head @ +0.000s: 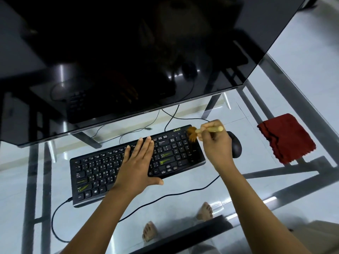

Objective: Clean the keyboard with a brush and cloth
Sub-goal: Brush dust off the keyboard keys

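Brushing the far-right corner of the keyboard (137, 163) now: my right hand (213, 142) is closed around the brush (205, 130) handle, bristles splayed on the numpad's top row, just below the logo. My left hand (136, 162) lies flat and open across the middle keys, thumb hooked over the near edge, pinning the board to the glass desk (256, 191). Cloth (287, 138) sits folded, well apart to the right, untouched. Risks: the mouse (235, 146) is just beside my right wrist, so a wide stroke could knock it. Glass looks slick; easing off the left palm may let the board skid. Debris flicked right lands near the mouse, not off the desk.
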Demonstrator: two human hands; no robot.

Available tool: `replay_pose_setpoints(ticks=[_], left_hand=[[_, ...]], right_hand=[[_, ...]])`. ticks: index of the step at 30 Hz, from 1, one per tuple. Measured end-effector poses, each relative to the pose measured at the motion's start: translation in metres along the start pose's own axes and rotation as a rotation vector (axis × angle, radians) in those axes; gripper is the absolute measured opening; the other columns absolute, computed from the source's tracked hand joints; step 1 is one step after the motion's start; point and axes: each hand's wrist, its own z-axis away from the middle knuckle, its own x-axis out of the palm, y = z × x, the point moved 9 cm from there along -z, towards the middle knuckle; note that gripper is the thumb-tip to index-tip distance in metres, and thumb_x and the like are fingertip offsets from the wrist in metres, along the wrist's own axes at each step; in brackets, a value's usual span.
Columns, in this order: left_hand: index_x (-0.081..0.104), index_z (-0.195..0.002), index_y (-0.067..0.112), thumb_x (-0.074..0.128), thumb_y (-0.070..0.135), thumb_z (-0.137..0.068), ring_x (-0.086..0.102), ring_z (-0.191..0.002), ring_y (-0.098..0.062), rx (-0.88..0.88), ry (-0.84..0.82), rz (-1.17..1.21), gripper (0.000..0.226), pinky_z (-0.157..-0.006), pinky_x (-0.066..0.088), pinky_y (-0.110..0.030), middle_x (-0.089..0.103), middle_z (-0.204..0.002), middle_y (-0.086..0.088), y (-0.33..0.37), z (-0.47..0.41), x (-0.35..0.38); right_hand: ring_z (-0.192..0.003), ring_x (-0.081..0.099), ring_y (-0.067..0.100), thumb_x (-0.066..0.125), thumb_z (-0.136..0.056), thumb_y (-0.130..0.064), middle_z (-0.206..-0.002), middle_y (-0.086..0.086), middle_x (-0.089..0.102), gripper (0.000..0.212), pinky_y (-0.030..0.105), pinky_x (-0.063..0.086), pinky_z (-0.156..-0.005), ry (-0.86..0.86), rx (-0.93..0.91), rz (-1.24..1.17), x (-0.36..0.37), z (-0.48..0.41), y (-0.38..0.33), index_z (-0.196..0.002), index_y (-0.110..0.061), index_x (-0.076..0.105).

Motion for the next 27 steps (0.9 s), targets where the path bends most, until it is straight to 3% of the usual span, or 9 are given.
replay_pose_setpoints(ticks=[3, 7, 9, 11, 14, 18, 22, 25, 27], left_hand=[[-0.021, -0.149, 0.022, 0.058, 0.077, -0.068, -0.030, -0.142, -0.013, 0.009, 0.002, -0.015, 0.126, -0.116, -0.015, -0.041, -0.029, -0.155, 0.009, 0.000, 0.000, 0.000], [-0.017, -0.150, 0.021, 0.060, 0.076, -0.067, -0.029, -0.142, -0.012, 0.007, 0.014, 0.012, 0.126, -0.117, -0.014, -0.041, -0.028, -0.155, 0.009, 0.000, 0.001, 0.000], [-0.019, -0.150, 0.022, 0.059, 0.077, -0.067, -0.030, -0.141, -0.011, 0.010, 0.010, 0.001, 0.127, -0.117, -0.014, -0.041, -0.029, -0.155, 0.009, -0.001, 0.001, 0.001], [-0.021, -0.149, 0.022, 0.058, 0.078, -0.067, -0.031, -0.141, -0.011, 0.010, 0.007, -0.008, 0.127, -0.118, -0.013, -0.042, -0.030, -0.155, 0.009, -0.002, 0.000, 0.002], [-0.022, -0.148, 0.021, 0.057, 0.078, -0.068, -0.032, -0.141, -0.011, 0.004, 0.008, -0.008, 0.126, -0.117, -0.015, -0.041, -0.031, -0.154, 0.008, -0.003, 0.000, 0.002], [-0.022, -0.149, 0.020, 0.055, 0.080, -0.068, -0.031, -0.141, -0.012, 0.011, 0.019, -0.021, 0.126, -0.117, -0.015, -0.041, -0.030, -0.155, 0.007, -0.002, 0.001, 0.001], [-0.021, -0.149, 0.019, 0.052, 0.081, -0.068, -0.030, -0.141, -0.012, 0.002, 0.026, -0.022, 0.126, -0.118, -0.013, -0.042, -0.030, -0.155, 0.005, -0.002, 0.001, 0.001], [-0.021, -0.149, 0.019, 0.052, 0.082, -0.067, -0.029, -0.142, -0.013, 0.008, 0.020, -0.028, 0.126, -0.119, -0.011, -0.043, -0.029, -0.156, 0.005, -0.002, 0.002, 0.001], [-0.020, -0.150, 0.019, 0.052, 0.081, -0.067, -0.029, -0.142, -0.012, 0.003, 0.020, -0.020, 0.126, -0.119, -0.010, -0.043, -0.029, -0.156, 0.005, -0.003, 0.002, 0.001]], right_hand=[[-0.075, 0.071, 0.023, 0.051, -0.096, -0.007, -0.083, 0.011, 0.071, 0.013, 0.034, 0.060, -0.073, -0.171, 0.097, -0.090, 0.032, -0.005, -0.003, -0.086, -0.007, 0.060], [-0.073, 0.068, 0.002, 0.051, -0.093, -0.003, -0.084, 0.006, 0.070, 0.009, 0.018, 0.054, -0.071, -0.011, -0.037, -0.005, 0.027, -0.013, -0.023, -0.089, -0.009, 0.057], [-0.075, 0.070, 0.010, 0.053, -0.093, -0.004, -0.086, 0.010, 0.071, 0.006, 0.023, 0.057, -0.072, -0.148, -0.074, 0.015, 0.039, -0.012, -0.025, -0.091, -0.006, 0.059], [-0.074, 0.068, 0.004, 0.056, -0.093, -0.005, -0.086, 0.006, 0.070, 0.007, 0.020, 0.055, -0.071, -0.254, -0.131, 0.115, 0.049, -0.003, -0.024, -0.089, -0.007, 0.061], [-0.079, 0.060, -0.009, 0.057, -0.090, -0.002, -0.088, -0.005, 0.064, 0.010, 0.005, 0.044, -0.069, -0.001, -0.162, 0.124, 0.019, 0.000, -0.022, -0.088, -0.010, 0.061], [-0.073, 0.070, 0.017, 0.055, -0.092, -0.005, -0.082, 0.003, 0.073, 0.009, 0.031, 0.057, -0.070, -0.200, -0.214, 0.187, 0.030, 0.016, -0.011, -0.089, -0.011, 0.061], [-0.081, 0.065, 0.011, 0.057, -0.090, 0.000, -0.088, 0.001, 0.068, 0.012, 0.030, 0.055, -0.073, 0.015, -0.177, 0.144, -0.003, 0.020, -0.007, -0.091, -0.012, 0.061], [-0.074, 0.070, 0.023, 0.055, -0.091, 0.000, -0.079, 0.003, 0.074, 0.010, 0.035, 0.058, -0.072, -0.193, -0.212, 0.149, 0.017, 0.035, -0.003, -0.087, -0.006, 0.061], [-0.075, 0.067, 0.015, 0.058, -0.089, -0.002, -0.082, -0.002, 0.071, 0.013, 0.034, 0.056, -0.070, -0.179, -0.193, 0.188, 0.015, 0.040, 0.002, -0.084, -0.013, 0.062]])
